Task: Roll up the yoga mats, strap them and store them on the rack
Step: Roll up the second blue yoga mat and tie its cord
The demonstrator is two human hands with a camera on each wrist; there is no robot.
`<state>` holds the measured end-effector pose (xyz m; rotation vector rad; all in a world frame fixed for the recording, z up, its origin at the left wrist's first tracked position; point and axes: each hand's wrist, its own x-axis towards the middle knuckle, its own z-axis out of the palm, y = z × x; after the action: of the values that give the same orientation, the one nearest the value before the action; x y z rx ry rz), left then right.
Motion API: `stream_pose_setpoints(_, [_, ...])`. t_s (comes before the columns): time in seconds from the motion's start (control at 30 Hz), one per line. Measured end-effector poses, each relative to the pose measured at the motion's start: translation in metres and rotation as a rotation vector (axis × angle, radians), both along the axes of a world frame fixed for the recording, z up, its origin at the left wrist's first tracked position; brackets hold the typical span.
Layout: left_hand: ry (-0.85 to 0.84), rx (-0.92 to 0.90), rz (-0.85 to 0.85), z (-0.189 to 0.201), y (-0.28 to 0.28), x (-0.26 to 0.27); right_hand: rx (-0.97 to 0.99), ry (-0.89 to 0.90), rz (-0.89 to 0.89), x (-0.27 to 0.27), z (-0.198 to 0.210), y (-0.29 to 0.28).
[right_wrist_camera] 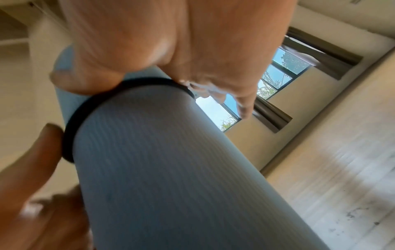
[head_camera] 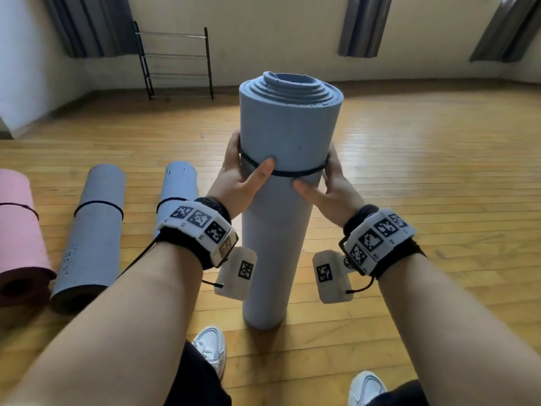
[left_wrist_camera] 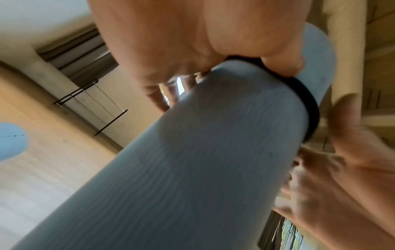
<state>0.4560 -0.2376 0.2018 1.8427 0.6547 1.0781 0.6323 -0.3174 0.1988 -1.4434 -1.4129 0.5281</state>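
Observation:
A blue-grey rolled yoga mat stands upright on the wooden floor in front of me. A thin black strap circles it about a third of the way down. My left hand curls round the mat's left side, thumb lying across the strap. My right hand curls round the right side, thumb just under the strap. The left wrist view shows the left hand on the mat with its thumb over the strap. In the right wrist view, my right hand meets the strap on the mat.
Three strapped rolls lie on the floor at left: a pink mat, a grey mat and a light blue mat. A dark metal rack stands against the far wall. My white shoes are by the mat's base.

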Motion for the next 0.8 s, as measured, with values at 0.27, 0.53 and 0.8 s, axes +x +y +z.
stream_pose_setpoints(0.27, [-0.072,-0.039,-0.072,0.01,0.009,-0.002,0.107,0.175,-0.029,0.007,0.024,0.001])
stream_pose_setpoints(0.53, [0.032,-0.068,-0.078,-0.024,0.012,-0.007,-0.134,-0.099,-0.029,0.004,-0.023,0.0])
stream_pose_setpoints(0.8, [-0.061,-0.016,-0.106,-0.003,0.014,-0.001,0.102,0.142,-0.014,-0.009,0.008,0.011])
